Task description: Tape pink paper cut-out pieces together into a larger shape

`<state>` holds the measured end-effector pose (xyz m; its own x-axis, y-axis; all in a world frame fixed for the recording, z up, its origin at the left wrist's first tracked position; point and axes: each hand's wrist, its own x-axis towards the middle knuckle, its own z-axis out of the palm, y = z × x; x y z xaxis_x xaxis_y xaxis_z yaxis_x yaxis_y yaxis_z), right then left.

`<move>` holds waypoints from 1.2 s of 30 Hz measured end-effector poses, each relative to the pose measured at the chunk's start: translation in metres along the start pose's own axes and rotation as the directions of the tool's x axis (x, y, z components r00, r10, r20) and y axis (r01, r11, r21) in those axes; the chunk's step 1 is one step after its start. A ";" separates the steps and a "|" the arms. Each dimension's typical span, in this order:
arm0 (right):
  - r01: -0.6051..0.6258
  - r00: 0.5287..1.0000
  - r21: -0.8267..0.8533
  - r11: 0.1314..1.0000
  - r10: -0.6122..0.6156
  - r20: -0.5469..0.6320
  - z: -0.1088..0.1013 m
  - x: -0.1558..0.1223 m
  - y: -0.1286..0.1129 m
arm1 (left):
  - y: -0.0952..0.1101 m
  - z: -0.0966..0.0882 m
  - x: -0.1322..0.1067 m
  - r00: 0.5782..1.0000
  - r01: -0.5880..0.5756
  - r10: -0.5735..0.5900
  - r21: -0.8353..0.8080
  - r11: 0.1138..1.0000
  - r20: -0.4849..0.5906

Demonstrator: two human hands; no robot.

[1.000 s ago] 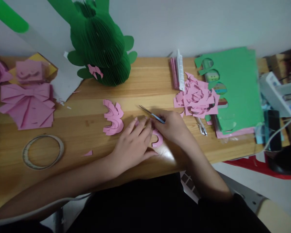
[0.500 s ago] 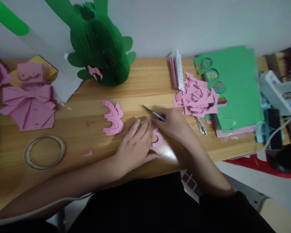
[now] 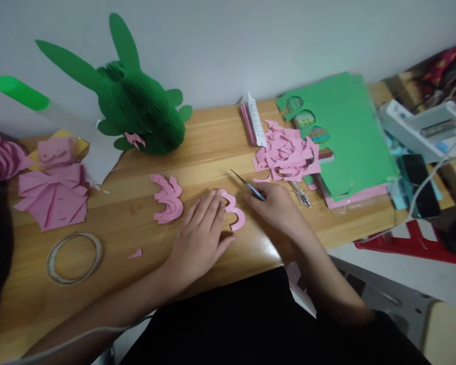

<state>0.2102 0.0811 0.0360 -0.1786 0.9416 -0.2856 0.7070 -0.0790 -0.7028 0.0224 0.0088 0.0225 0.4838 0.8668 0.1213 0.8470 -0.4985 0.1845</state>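
My left hand [image 3: 202, 230] lies palm down with its fingers stretched out, on the left part of a pink scalloped paper cutout [image 3: 237, 219]. Curved arcs of that cutout show beyond the fingertips. To its right, my right hand [image 3: 275, 205] is closed around a pair of slim scissors [image 3: 253, 189]. Their pointed blades aim up and left over the table, apart from the cutout; the handles are hidden in the hand. A small stack of similar pink cutouts [image 3: 167, 199] rests left of my left hand.
Pink paper scraps [image 3: 285, 149] lie beside a white tube [image 3: 255, 119] and green sheets [image 3: 353, 137]. A green honeycomb-paper rabbit [image 3: 140, 106] stands at the back. At left are a tape roll [image 3: 50, 258] and folded pink paper [image 3: 53, 197]; a phone [image 3: 420, 185] lies right.
My right hand and the scissors have moved away from the cutout, opening a gap between the hands. More of the cutout now shows beside my left fingers. The view has shifted.
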 end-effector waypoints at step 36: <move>0.030 0.967 0.180 0.983 0.017 -0.253 0.027 -0.069 0.024 | 0.017 0.010 -0.013 0.962 0.114 -0.113 -0.008 0.993 -0.248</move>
<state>0.2212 0.0056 0.0212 0.0123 0.9923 -0.1233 0.5669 -0.1085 -0.8166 0.0330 -0.0104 0.0144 0.3154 0.8869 0.3376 0.8951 -0.3962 0.2046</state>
